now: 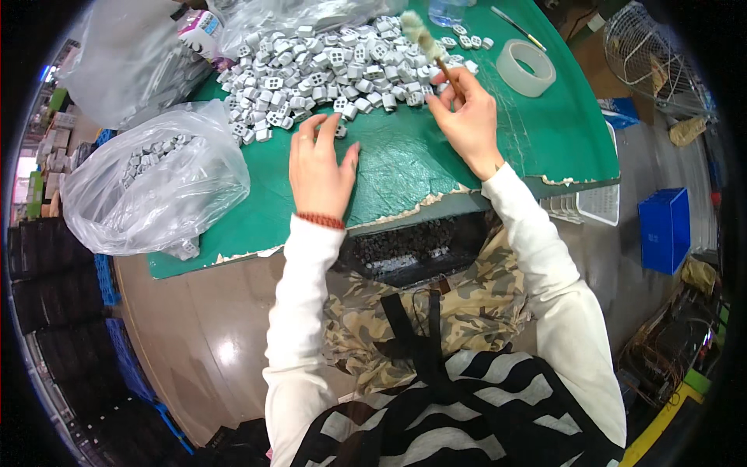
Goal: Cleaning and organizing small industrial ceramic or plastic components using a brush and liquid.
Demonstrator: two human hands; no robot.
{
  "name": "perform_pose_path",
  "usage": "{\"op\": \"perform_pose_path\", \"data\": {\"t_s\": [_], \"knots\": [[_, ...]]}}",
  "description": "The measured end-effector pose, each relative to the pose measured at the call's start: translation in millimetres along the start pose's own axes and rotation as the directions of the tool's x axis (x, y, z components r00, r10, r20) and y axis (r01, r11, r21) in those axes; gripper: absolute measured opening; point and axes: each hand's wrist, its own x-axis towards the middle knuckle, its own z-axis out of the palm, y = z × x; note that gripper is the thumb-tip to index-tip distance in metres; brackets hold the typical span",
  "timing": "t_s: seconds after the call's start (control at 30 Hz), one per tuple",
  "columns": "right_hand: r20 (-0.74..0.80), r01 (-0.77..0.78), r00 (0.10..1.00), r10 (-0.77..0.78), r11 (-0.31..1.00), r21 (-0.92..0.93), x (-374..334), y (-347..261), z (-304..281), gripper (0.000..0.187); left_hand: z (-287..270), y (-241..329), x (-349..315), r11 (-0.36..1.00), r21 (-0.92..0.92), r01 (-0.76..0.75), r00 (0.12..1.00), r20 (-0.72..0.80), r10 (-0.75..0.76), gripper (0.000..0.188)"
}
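Note:
A heap of small grey plastic parts with holes in their faces [311, 78] is spread over the green tabletop [397, 167]. My left hand [320, 171] rests at the near edge of this heap, thumb apart from the fingers. One loose grey part [340, 131] lies right beside its index fingertip; whether they touch I cannot tell. Pinched in my right hand [471, 117] is a thin brown stick-handled brush [420, 35] with a fluffy, whitish tip, pointing up over the right side of the heap.
A clear plastic bag with more grey parts [156, 183] sits at the table's left. Behind it stands a larger filled bag [128, 62]. To the right lie a tape roll [526, 68] and a pen [517, 27]. A dark bin of small parts [416, 245] is below the front edge.

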Motion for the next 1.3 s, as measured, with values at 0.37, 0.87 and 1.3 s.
{"op": "perform_pose_path", "data": {"t_s": [0.37,0.87,1.3], "knots": [[0.061,0.186,0.982,-0.178,0.968,-0.169,1.2,22.5,3.6,0.026,-2.2,33.2,-24.7,0.678,-0.692,0.249,0.964,0.243,-0.107,0.021],[0.163,0.005,0.986,-0.020,0.996,0.089,-19.1,-1.9,0.3,0.023,-25.1,-11.6,2.5,0.990,-0.107,0.092,0.992,-0.079,-0.100,0.024],[0.269,0.182,0.943,-0.195,0.981,0.071,-21.5,-20.6,58.7,0.035,-24.3,-36.6,19.9,0.975,-0.205,0.083,0.992,-0.071,-0.100,0.030]]}}
